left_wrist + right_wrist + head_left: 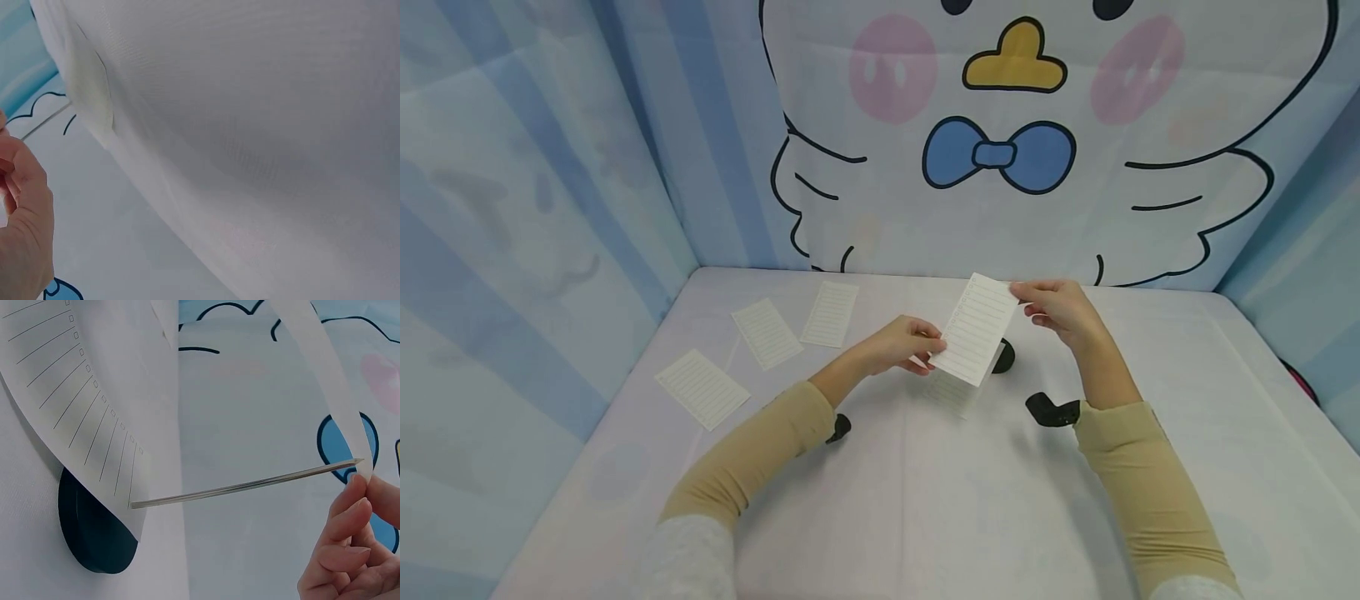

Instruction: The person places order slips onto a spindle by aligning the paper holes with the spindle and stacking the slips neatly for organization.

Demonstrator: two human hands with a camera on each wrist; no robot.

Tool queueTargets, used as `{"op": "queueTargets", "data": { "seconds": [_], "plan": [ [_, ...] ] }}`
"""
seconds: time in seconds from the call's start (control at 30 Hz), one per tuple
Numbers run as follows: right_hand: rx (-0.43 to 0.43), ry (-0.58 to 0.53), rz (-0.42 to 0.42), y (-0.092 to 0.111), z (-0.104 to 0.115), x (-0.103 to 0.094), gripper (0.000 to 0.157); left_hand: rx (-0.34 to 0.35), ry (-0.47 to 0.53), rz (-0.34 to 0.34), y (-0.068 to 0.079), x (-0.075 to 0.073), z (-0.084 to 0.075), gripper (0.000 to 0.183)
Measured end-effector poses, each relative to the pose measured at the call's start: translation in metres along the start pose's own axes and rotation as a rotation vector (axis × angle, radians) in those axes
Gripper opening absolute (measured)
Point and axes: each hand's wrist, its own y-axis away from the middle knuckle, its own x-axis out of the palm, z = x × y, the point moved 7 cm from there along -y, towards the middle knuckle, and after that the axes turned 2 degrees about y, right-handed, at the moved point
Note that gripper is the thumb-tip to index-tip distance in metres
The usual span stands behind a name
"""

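Note:
My left hand pinches the lower left side of a white lined sheet with a column of small checkboxes. My right hand pinches its upper right corner between thumb and fingers. Beneath hangs a second, fainter lined sheet. The right wrist view shows the lined paper curving down at left, and a thin grey straight edge running to the right hand. Whether this edge belongs to a pad, I cannot tell. In the left wrist view, the left hand is partly cut off.
Three lined sheets lie apart on the left of the white table: a far one, a middle one and a near one. A dark rounded object sits partly behind the held paper. A printed curtain rises behind the table.

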Motion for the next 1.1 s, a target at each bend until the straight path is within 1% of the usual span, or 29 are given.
{"op": "queueTargets", "data": {
  "seconds": [0.03,0.07,0.2,0.27,0.3,0.47,0.6,0.7,0.73,0.83,0.93,0.97,1.1],
  "plan": [
    [0.002,0.0,-0.002,0.0,0.0,0.001,0.062,-0.002,0.0,-0.001,0.0,0.0,0.001,0.019],
    [-0.001,-0.011,-0.001,-0.004,-0.004,0.0,0.059,-0.003,0.0,-0.002,-0.001,0.0,0.002,0.02],
    [0.013,-0.016,-0.002,-0.006,-0.006,-0.001,0.057,-0.009,0.006,-0.01,-0.004,0.001,0.004,0.021],
    [0.019,-0.025,0.002,-0.006,-0.005,-0.001,0.056,-0.011,0.009,-0.018,-0.005,0.001,0.005,0.021],
    [0.032,-0.021,-0.001,-0.001,-0.001,0.0,0.058,-0.011,0.01,-0.023,-0.006,0.002,0.005,0.021],
    [0.032,-0.061,0.012,0.001,0.0,0.0,0.05,-0.012,0.021,-0.046,-0.008,0.003,0.005,0.021],
    [0.022,-0.072,0.02,0.0,-0.002,0.0,0.048,-0.016,0.032,-0.054,-0.01,0.005,0.006,0.022],
    [0.005,-0.069,0.032,-0.003,-0.004,-0.001,0.051,-0.02,0.031,-0.062,-0.012,0.007,0.006,0.022],
    [-0.01,-0.098,0.046,-0.009,-0.009,-0.002,0.048,-0.021,0.03,-0.065,-0.012,0.007,0.006,0.021],
    [-0.028,-0.081,0.054,-0.011,-0.011,-0.002,0.049,-0.023,0.026,-0.067,-0.014,0.009,0.007,0.02],
    [-0.025,-0.079,0.054,-0.011,-0.011,-0.002,0.046,-0.022,0.019,-0.066,-0.016,0.01,0.01,0.019],
    [-0.016,-0.05,0.049,-0.005,-0.006,0.0,0.048,-0.022,0.015,-0.065,-0.016,0.01,0.01,0.019],
    [0.0,-0.077,0.093,-0.002,-0.002,0.002,0.043,-0.024,-0.002,-0.072,-0.018,0.01,0.012,0.018]
  ]
}}
